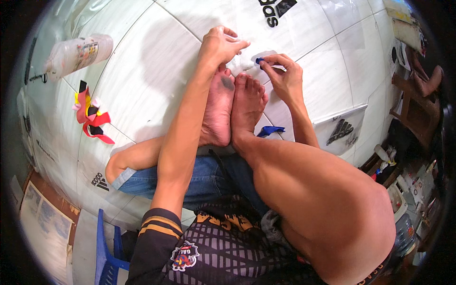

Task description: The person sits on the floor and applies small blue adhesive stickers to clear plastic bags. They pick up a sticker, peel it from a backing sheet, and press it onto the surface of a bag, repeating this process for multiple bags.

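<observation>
My right hand (289, 76) pinches a small folded piece of dark blue ribbon or fabric (260, 61) between thumb and fingertips, just above the floor. Across from it, my left hand (221, 44) hovers beyond my toes with its fingers bent and the thumb stretched out. A faint clear bit shows by those fingertips, too indistinct to tell if it is held. Under them lies a crumpled, shiny transparent piece (245, 64), probably plastic. Another blue strip (271, 131) rests on the tiles beside my foot (247, 103), below my right hand.
A loose pile of red, yellow, pink and black strips (92, 115) lies at left. Beyond it is a clear plastic jar (82, 55) on its side. Clear sheets with black Adidas logos (340, 131) lie on the tiles. A blue plastic chair (108, 256) stands lower left; clutter fills the right edge.
</observation>
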Demonstrator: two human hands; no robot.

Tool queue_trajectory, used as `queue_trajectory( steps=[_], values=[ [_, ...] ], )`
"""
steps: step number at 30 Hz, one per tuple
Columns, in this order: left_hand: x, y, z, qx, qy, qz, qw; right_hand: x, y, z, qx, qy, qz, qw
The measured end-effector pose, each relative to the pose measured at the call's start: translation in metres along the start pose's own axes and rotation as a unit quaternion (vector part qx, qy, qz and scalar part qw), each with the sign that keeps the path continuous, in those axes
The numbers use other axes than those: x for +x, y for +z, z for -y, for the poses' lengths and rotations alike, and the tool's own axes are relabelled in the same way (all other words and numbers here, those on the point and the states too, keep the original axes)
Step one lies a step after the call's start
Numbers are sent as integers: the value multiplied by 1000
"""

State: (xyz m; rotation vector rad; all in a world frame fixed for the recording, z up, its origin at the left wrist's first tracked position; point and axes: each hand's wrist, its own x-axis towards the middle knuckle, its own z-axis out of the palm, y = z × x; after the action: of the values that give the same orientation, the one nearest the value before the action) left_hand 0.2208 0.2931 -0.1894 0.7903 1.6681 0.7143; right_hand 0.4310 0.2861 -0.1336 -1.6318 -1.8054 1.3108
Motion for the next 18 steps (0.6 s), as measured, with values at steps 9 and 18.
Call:
queue_trajectory(
  steps=[9, 18],
  values=[
    [-12, -2, -1, 139, 118, -75, 980, 9, 25, -12, -101, -168, 19, 980],
    [-2, -3, 1, 185, 101, -87, 974, 5, 11, -26, -171, -150, 6, 974]
  ],
)
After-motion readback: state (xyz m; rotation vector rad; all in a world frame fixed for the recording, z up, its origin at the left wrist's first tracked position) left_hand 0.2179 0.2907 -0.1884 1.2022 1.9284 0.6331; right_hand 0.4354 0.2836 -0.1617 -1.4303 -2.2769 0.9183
